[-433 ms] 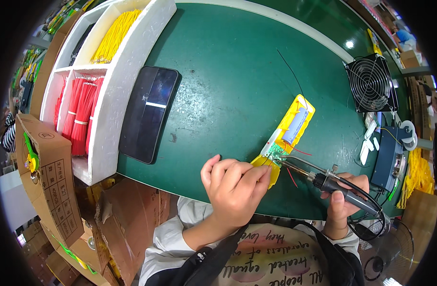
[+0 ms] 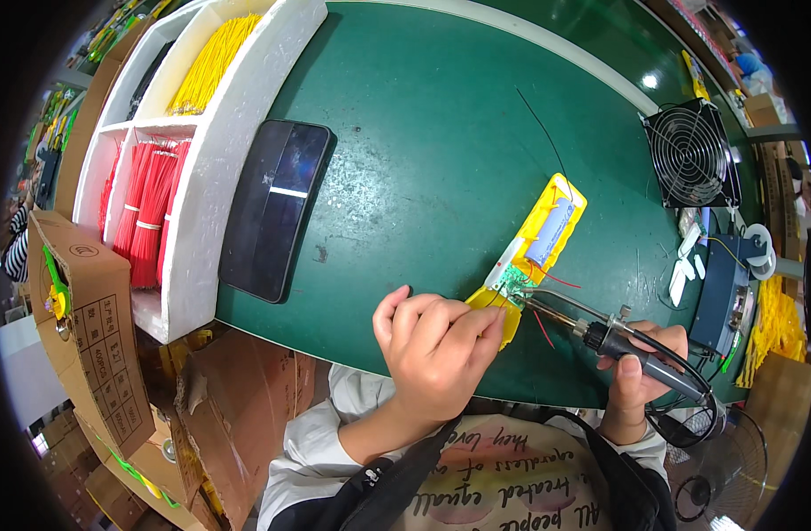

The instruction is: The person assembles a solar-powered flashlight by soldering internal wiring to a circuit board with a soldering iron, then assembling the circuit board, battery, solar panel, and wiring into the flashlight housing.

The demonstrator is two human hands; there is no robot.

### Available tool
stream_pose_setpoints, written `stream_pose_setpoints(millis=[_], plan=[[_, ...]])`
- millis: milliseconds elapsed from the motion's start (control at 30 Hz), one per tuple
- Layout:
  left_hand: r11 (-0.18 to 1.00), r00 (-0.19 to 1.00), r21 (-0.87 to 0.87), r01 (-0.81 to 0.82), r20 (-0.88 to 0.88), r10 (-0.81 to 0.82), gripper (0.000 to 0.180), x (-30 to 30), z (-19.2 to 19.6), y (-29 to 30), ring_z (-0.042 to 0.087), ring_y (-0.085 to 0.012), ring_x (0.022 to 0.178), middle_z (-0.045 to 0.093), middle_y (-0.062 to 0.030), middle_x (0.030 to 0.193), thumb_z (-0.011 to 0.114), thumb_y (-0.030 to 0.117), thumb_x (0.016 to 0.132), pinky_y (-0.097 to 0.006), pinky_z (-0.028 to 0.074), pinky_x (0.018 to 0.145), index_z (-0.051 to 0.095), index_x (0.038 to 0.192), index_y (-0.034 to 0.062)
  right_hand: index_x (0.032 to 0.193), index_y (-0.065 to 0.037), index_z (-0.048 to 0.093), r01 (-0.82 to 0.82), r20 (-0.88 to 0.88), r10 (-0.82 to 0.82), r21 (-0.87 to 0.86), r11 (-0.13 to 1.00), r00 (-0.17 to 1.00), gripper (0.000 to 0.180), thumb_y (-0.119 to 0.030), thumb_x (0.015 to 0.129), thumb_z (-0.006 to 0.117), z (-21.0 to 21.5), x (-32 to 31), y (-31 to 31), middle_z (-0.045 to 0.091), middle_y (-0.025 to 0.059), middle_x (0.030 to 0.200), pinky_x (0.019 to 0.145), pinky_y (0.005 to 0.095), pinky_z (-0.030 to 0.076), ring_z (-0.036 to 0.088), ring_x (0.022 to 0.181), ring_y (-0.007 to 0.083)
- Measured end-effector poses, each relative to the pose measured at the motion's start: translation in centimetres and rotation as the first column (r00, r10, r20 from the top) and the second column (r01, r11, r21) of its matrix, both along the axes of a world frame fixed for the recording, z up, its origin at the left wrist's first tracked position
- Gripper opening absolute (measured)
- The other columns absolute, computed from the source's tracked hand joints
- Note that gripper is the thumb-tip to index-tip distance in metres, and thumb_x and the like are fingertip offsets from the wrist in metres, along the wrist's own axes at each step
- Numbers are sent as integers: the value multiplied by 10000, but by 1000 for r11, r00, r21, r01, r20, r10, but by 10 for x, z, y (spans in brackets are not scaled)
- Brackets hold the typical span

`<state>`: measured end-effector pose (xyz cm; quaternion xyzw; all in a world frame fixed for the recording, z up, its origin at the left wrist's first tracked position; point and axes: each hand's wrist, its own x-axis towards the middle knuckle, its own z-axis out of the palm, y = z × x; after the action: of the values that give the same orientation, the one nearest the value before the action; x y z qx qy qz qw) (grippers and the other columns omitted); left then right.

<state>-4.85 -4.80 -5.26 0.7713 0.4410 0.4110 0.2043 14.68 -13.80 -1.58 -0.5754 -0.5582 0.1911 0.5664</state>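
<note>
On the green bench lies an open yellow plastic housing (image 2: 572, 194), angled away to the right. Inside sit a blue-grey cylindrical battery cell (image 2: 550, 232) and a small green circuit board (image 2: 517, 281). My left hand (image 2: 441, 350) is pinched closed at the housing's near end, apparently on a thin dark wire that runs to the board; the fingers hide most of it. My right hand (image 2: 644, 365) grips a soldering iron (image 2: 604, 341) with a bent metal feed tube, its tip at the board. Short red wires (image 2: 543, 329) stick out beside the housing, and a long black wire (image 2: 538, 121) extends from its far end.
A dark smartphone (image 2: 277, 211) lies left, beside a white foam tray (image 2: 212, 168) of red, yellow and black wires. On the right are a black fan (image 2: 691, 155), a blue-grey soldering station (image 2: 720, 292), a solder spool (image 2: 759, 251) and white pieces (image 2: 681, 276). Cardboard boxes (image 2: 91, 327) stand lower left.
</note>
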Motion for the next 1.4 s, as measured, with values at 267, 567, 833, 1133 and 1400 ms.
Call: stream_pose_setpoints(millis=[267,567,833,1133,1400], plan=[[1000,1000,-1,11,-3,-11,207,0,1,0,554,-179,739,573,24,746,789,60,621,-446,397,868,669,779,118,897,12,416,17,7,-17,-3,1000,1000,322,-161,825,678,2,1,-1,584,118,648,461,251,493,572,504,141],[1000,1000,8,6,9,-6,211,0,0,1,553,-177,734,565,23,738,791,56,621,-441,396,869,662,775,122,907,15,420,11,4,-11,-16,1000,1000,330,-166,821,682,0,0,-1,587,114,645,470,255,498,574,510,141],[1000,1000,10,14,6,-14,219,0,0,1,555,-178,733,565,21,734,788,49,620,-442,400,866,656,778,122,886,30,424,-6,-11,6,25,1000,1000,332,-167,818,683,0,0,0,592,129,625,467,262,500,575,505,148],[1000,1000,12,16,8,-16,215,0,0,1,553,-177,721,559,21,724,787,45,615,-445,406,860,655,764,124,876,41,433,-11,-29,11,10,1000,1000,319,-159,819,675,2,-2,1,593,132,624,465,266,501,573,504,148],[1000,1000,10,7,-5,-7,207,0,1,1,550,-172,721,554,24,720,787,46,608,-442,406,864,663,753,127,867,42,455,0,-37,-1,-4,1000,999,315,-172,816,680,4,-3,3,596,133,619,466,265,497,576,507,152]])
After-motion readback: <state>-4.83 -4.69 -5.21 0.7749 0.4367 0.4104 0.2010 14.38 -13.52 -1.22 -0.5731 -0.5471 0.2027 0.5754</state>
